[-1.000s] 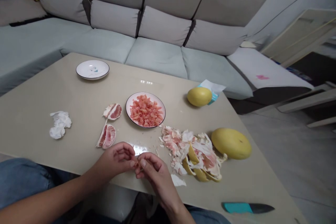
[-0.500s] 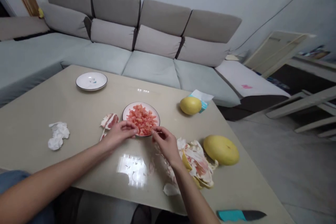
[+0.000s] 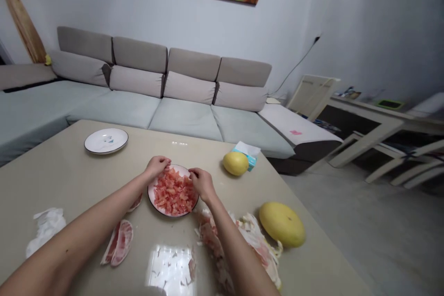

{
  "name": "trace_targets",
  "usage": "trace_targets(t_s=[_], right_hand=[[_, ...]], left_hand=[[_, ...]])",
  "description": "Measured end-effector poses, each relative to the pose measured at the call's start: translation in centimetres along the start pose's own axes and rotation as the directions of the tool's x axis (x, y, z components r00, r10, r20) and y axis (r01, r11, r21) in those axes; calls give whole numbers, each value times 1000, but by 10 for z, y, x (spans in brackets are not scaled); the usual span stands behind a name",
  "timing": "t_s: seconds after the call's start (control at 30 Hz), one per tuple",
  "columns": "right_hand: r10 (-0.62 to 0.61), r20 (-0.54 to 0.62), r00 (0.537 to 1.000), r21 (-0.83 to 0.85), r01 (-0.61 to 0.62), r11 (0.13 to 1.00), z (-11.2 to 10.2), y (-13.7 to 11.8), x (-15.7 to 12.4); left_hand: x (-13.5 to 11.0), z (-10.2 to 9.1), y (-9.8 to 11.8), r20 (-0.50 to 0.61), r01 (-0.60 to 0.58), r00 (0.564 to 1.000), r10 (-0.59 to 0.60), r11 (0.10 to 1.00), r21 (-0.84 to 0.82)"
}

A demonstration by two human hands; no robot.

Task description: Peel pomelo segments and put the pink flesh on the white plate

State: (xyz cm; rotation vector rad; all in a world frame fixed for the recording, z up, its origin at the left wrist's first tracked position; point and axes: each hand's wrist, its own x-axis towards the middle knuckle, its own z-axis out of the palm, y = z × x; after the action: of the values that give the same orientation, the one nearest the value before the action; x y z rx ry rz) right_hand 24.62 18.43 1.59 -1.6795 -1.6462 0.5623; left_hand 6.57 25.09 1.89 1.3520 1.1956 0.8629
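Our left hand point(image 3: 157, 167) and right hand point(image 3: 203, 184) sit at 2 sides of a round white plate point(image 3: 149, 192), fingers point(image 3: 165, 161) curled at its rim; we cannot tell whether they are grasping anything. Chopped pomelo pulp point(image 3: 173, 193) heaps in the plate, just below and between both hands, on the beige surface point(image 3: 41, 180).

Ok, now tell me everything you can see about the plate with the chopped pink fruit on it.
It is a round white plate, ceramic by its look, with a thin dark edge. It holds a heaped mound of small pink-red pieces of pomelo flesh. It sits on the beige table top. The left hand and right hand are at its rim, on opposite sides, though whether they grip it cannot be told.
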Motion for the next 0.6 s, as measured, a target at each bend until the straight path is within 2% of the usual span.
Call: trace_targets(t_s=[0.13, 0.23, 0.33, 0.43, 0.5, 0.6], right_hand=[[-24, -31, 999, 19, 24, 1000, -21, -1, -28], [-52, -36, 998, 39, 54, 998, -38, 3, -68], [-50, -44, 998, 26, 51, 998, -51, 12, -113], [-52, -97, 994, -32, 49, 998, -59, 24, -148], [-89, -187, 978, -114, 68, 991, -63, 34, -163], [-169, -349, 922, -262, 78, 962, -69, 48, -174]], left_hand=[[-25, -3, 6, 59, -40, 997, 42, 999, -37], [-61, 12, 7, 116, -131, 984, 133, 991, -24], [-101, 44, 4, 188, -261, 950, 251, 965, 29], [-132, 85, -5, 281, -415, 886, 370, 902, 121], [-146, 110, -15, 338, -490, 845, 414, 852, 183], [-157, 134, -29, 397, -567, 802, 446, 778, 273]])
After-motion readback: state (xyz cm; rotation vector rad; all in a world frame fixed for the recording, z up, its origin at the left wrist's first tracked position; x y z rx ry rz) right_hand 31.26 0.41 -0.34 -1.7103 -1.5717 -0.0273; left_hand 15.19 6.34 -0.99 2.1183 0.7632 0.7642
